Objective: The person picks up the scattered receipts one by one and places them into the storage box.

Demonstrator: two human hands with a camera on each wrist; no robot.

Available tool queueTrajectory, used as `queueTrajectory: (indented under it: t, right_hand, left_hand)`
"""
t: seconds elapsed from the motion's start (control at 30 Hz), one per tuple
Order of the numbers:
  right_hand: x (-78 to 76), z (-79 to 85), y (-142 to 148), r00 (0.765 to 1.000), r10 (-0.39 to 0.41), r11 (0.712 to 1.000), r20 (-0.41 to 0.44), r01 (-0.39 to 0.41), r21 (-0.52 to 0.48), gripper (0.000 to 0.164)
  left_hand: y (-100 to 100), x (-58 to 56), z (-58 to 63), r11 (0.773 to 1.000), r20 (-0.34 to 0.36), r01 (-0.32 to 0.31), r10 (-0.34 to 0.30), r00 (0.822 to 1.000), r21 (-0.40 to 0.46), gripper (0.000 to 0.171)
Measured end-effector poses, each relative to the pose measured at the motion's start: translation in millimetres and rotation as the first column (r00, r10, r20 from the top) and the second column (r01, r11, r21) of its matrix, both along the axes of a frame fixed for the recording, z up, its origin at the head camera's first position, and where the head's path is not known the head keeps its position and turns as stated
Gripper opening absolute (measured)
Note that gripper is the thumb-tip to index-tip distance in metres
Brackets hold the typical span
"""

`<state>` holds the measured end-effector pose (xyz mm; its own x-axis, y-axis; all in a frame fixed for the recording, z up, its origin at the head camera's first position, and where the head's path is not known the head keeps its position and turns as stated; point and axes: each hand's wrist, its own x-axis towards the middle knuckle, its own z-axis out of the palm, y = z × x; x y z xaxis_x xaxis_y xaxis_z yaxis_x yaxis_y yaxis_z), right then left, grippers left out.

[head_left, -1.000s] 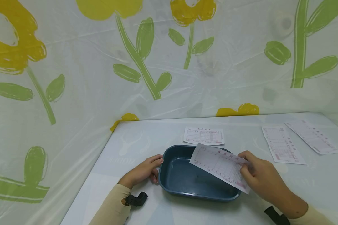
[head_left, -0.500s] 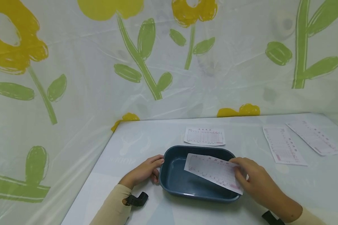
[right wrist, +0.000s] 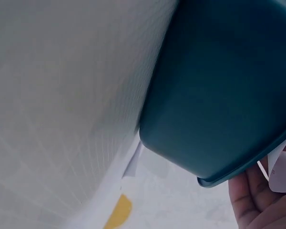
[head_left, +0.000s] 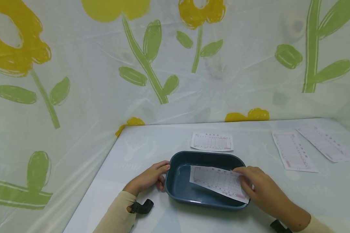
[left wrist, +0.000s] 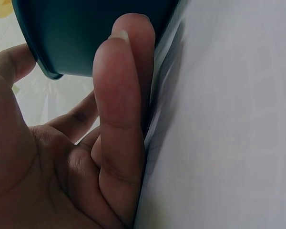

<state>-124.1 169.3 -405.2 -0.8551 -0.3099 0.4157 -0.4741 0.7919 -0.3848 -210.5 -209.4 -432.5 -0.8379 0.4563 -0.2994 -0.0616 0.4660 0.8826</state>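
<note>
A dark blue-green rectangular tray (head_left: 178, 186) sits on the table in the head view. My left hand (head_left: 148, 176) rests at its left end, fingertips against the rim and the outer wall. The left wrist view shows that hand's fingers (left wrist: 118, 90) extended beside the tray wall. At the opposite end, my right hand (head_left: 263, 189) pinches the right end of a printed paper form (head_left: 214, 179) between thumb and fingers. The form slants across the tray's opening, its free left end lower inside. In the right wrist view, the form's curled edge (right wrist: 282, 171) shows beside the fingers.
Behind the tray lies another printed form (head_left: 212, 141). Two more forms, one upright (head_left: 294, 151) and one slanted (head_left: 323, 144), lie at the table's right. A flower-patterned curtain (head_left: 90, 81) hangs along the table's back and left edges.
My right hand has moved left and slightly down with the form, from over the tray's right rim to lower inside its opening. The left hand has stayed at the tray's left end.
</note>
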Motion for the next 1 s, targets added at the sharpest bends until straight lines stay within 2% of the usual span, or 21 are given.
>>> queueTrajectory:
  t: [0.23, 0.6, 0.73, 0.83, 0.9, 1.0]
  right_hand:
    - [-3.0, 0.2, 2, 1.000, 0.025, 0.998, -0.018, -0.024, 0.055, 0.038]
    - [-13.3, 11.4, -10, 0.996, 0.045, 0.973, 0.079, -0.061, 0.221, 0.028]
    - [-19.5, 14.6, -16, 0.983, 0.100, 0.954, 0.155, -0.139, 0.264, 0.031]
    - [-23.5, 15.5, -19, 0.961, 0.159, 0.941, 0.226, -0.217, 0.261, 0.037]
    - [-25.9, 15.4, -21, 0.949, 0.189, 0.934, 0.253, -0.253, 0.253, 0.041]
    - [-29.0, 14.7, -24, 0.943, 0.206, 0.927, 0.261, -0.274, 0.256, 0.042]
  left_hand:
    - [2, -0.8, 1.3, 1.000, -0.002, -0.006, 0.006, 1.000, -0.007, 0.063]
    - [0, -0.9, -1.4, 1.000, 0.002, -0.019, 0.019, 1.000, -0.018, 0.064]
    - [-1, 0.0, -3.1, 1.000, 0.001, -0.022, 0.022, 1.000, -0.015, 0.063]
    - [0, 0.8, -3.2, 1.000, 0.001, -0.020, 0.020, 1.000, -0.010, 0.063]
    - [0, 1.1, -2.8, 1.000, -0.003, -0.019, 0.019, 1.000, -0.010, 0.063]
    - [0, 1.5, -2.2, 1.000, -0.007, -0.018, 0.018, 1.000, -0.008, 0.062]
